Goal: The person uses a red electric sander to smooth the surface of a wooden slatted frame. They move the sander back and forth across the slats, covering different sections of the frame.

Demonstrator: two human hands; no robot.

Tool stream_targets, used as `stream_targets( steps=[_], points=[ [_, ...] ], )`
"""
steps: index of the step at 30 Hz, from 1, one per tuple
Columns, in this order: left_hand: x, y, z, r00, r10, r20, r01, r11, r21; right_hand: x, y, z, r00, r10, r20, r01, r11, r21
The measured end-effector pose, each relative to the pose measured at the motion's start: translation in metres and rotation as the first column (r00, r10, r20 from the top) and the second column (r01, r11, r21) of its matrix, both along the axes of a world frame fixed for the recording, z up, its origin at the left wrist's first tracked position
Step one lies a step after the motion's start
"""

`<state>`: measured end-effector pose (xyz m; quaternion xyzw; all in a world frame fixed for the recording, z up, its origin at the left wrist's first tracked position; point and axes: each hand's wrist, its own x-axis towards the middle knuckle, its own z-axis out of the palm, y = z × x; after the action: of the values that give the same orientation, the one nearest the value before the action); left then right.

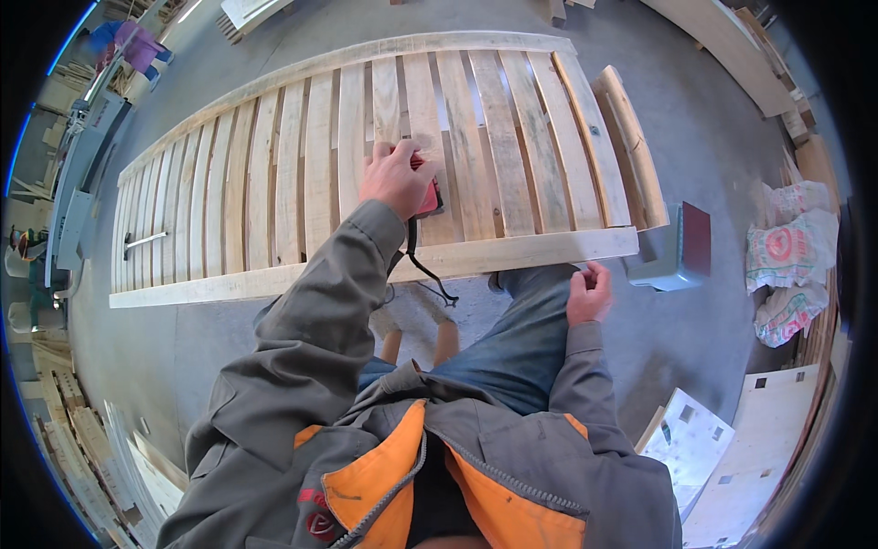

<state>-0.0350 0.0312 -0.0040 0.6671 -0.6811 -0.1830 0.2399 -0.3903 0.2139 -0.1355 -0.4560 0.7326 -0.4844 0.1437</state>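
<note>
A long slatted wooden frame [302, 174] lies across in front of me, its pale slats running between two side rails. On the slats right of its middle, my left hand [399, 176] is wrapped over the top of a red power sander [430, 197], much of which the hand hides. The sander's black cord [416, 261] drops over the near rail. Beside the frame's near right corner, my right hand [588, 293] hangs by my knee with its fingers loosely curled in. No object shows in it.
A hammer [144, 240] lies on the slats at the left. Right of the frame are a rounded timber [631, 146] and a grey-green box with a dark red face [681, 247]. Printed sacks [791, 252] lie farther right. A person [137, 46] is at far left by a machine [87, 183].
</note>
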Motion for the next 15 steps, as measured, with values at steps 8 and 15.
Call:
stream_targets(
  steps=[8, 15],
  points=[
    [0.017, 0.036, -0.005, 0.998, 0.042, -0.043, -0.042, 0.999, 0.004, 0.129, -0.046, 0.094, 0.896, 0.437, -0.073, -0.443, 0.889, -0.111],
    [0.007, 0.041, -0.021, 0.978, -0.052, -0.201, 0.056, 0.998, 0.013, 0.220, -0.084, 0.124, 0.753, 0.655, 0.065, -0.633, 0.747, -0.203]
  ],
)
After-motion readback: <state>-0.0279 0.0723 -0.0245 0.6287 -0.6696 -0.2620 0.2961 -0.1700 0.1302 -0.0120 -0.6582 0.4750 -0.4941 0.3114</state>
